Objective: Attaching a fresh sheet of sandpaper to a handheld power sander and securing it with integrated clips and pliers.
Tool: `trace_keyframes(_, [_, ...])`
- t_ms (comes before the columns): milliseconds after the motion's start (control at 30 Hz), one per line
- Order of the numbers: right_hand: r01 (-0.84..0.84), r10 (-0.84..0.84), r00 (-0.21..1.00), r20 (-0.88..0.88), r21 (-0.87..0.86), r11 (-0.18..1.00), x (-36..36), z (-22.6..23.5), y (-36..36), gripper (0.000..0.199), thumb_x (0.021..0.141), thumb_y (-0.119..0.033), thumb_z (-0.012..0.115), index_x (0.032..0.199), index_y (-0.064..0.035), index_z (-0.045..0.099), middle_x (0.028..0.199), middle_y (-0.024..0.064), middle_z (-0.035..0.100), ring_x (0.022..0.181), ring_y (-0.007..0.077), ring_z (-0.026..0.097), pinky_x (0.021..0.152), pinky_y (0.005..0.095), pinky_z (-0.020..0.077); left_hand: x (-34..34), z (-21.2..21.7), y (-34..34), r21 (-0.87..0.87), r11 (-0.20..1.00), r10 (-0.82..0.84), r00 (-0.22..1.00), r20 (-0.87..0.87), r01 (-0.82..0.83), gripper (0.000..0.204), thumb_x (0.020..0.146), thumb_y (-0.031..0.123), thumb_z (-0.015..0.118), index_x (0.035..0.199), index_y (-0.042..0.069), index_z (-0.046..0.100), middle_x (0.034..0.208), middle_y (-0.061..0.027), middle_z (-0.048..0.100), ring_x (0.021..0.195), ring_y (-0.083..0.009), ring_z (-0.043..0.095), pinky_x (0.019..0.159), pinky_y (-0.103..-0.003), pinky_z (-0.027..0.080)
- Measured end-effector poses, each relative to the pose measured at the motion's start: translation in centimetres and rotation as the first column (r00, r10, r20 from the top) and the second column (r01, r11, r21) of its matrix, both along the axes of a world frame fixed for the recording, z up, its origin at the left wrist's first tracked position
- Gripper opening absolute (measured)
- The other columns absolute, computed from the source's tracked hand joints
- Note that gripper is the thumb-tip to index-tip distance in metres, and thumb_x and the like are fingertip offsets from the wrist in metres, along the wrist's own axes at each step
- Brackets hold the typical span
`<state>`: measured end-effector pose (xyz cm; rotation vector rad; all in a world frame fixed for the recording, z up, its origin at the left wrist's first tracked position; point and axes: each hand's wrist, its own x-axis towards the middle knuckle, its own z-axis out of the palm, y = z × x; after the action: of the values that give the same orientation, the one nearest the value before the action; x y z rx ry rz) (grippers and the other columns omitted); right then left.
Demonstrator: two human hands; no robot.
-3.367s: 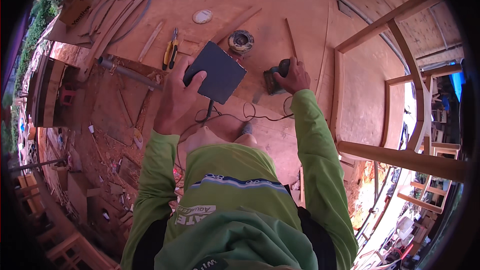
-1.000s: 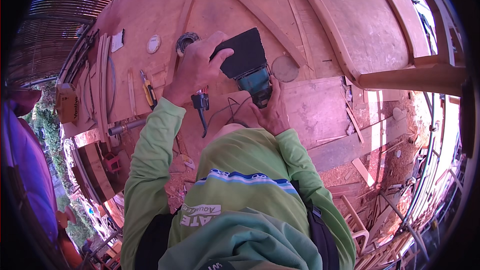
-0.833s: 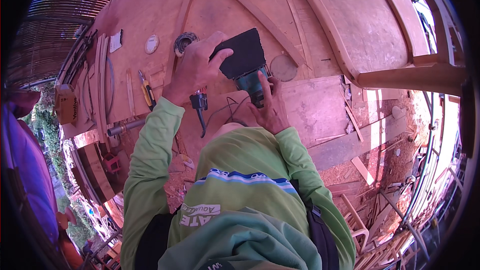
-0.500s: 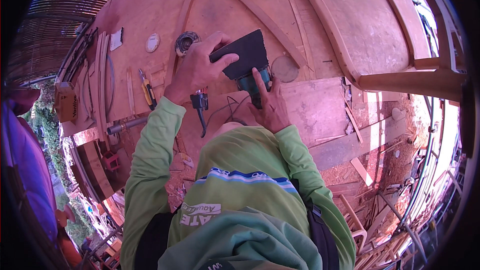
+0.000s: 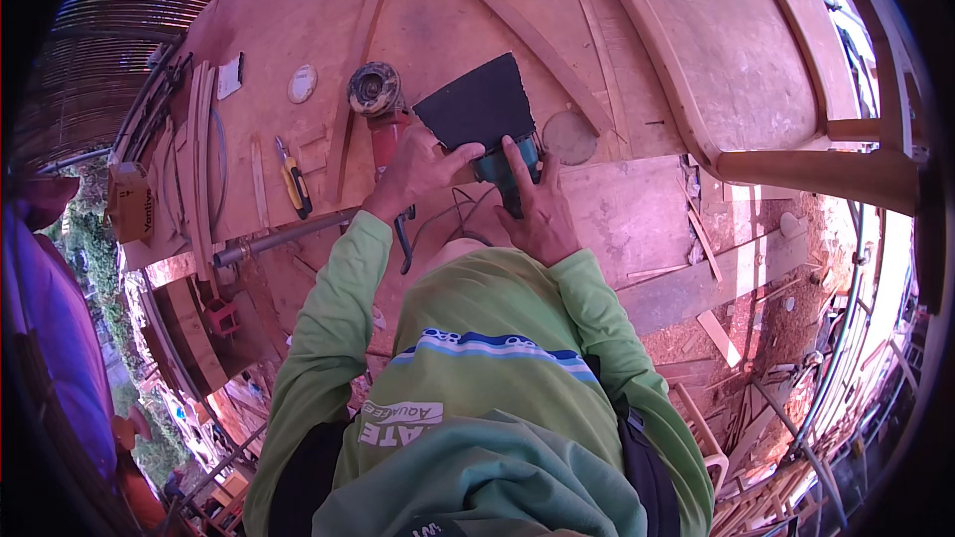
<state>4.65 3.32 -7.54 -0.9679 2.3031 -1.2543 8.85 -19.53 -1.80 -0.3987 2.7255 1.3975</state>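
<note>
A dark sheet of sandpaper [image 5: 480,99] with a ragged edge lies across a teal power sander [image 5: 494,167] in front of my body. My right hand [image 5: 540,207] grips the sander from its right side, index finger stretched up against the sheet's lower edge. At the lower left, my left hand [image 5: 416,171] is closed on the sheet, its thumb along the lower edge and its other fingers partly hidden. Just beyond that hand is a red angle grinder [image 5: 376,91], its body partly covered by my hand.
A yellow-handled cutting tool [image 5: 294,179] and a pale round disc [image 5: 302,85] lie left on the workbench [image 5: 269,30]. Thin wood strips [image 5: 527,40] cross its far side. A wooden chair frame [image 5: 657,30] stands at right. A grey pipe [image 5: 284,239] lies along the near edge.
My left hand has moved down and toward me along the sheet, from its upper left side to its lower edge. The grinder's red body has come into sight. My right hand stays put.
</note>
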Motion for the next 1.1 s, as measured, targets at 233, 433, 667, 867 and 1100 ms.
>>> trace_keyframes(233, [0.036,-0.035,0.999,0.023,-0.024,0.999,0.2,-0.3,0.1,0.11,0.076,-0.008,0.087,0.166,-0.0156,0.025,0.144,0.0325,0.039,0.129,0.0557,0.05,0.103,0.0555,0.0504,0.3,-2.5,0.0,-0.046,0.999,0.01,0.974,-0.226,-0.021,0.026,0.093,0.019,0.082,0.1,-0.006,0.075,0.087,-0.018,0.077,0.071,-0.024,0.074,0.066,-0.036,0.056])
trace_keyframes(433, [0.059,-0.058,0.998,0.011,-0.057,0.997,0.4,-0.9,0.3,0.108,0.076,-0.008,0.088,0.163,-0.0051,0.023,0.146,0.0323,0.038,0.13,0.0551,0.05,0.104,0.0556,0.0498,-0.3,-1.8,0.6,-0.053,0.998,0.001,0.954,-0.301,-0.018,0.025,0.093,0.018,0.081,0.1,-0.005,0.074,0.089,-0.0186,0.078,0.076,-0.0282,0.077,0.067,-0.037,0.057])
trace_keyframes(667, [0.014,-0.017,0.999,-0.036,-0.084,0.996,0.2,-1.4,0.1,0.111,0.076,-0.008,0.088,0.165,-0.0062,0.022,0.144,0.0333,0.039,0.128,0.0556,0.051,0.104,0.0556,0.0502,-0.4,-2.3,-0.2,-0.014,0.999,0.035,0.975,-0.218,-0.039,0.031,0.093,0.018,0.08,0.114,-0.002,0.073,0.107,-0.0194,0.077,0.096,-0.0321,0.076,0.086,-0.039,0.057])
trace_keyframes(867, [-0.022,0.022,1.0,0.0,-0.054,0.998,0.0,-1.3,0.0,0.117,0.076,-0.007,0.088,0.169,-0.0124,0.017,0.143,0.0326,0.038,0.123,0.0545,0.054,0.1,0.0551,0.053,0.0,-3.0,-0.7,0.014,1.0,0.002,0.985,-0.172,0.0,0.034,0.09,0.023,0.083,0.12,0.008,0.075,0.122,-0.016,0.075,0.107,-0.0344,0.07,0.097,-0.041,0.054])
trace_keyframes(1100, [-0.047,0.047,0.999,-0.007,0.002,0.999,-0.1,-0.9,0.2,0.117,0.076,-0.007,0.086,0.17,-0.0179,0.018,0.143,0.0316,0.038,0.121,0.0542,0.055,0.099,0.0559,0.0537,0.7,-4.2,0.0,0.232,0.971,0.097,0.976,-0.196,-0.05,0.029,0.093,0.017,0.084,0.113,-0.002,0.075,0.106,-0.0055,0.078,0.095,-0.0099,0.068,0.087,-0.03,0.056])
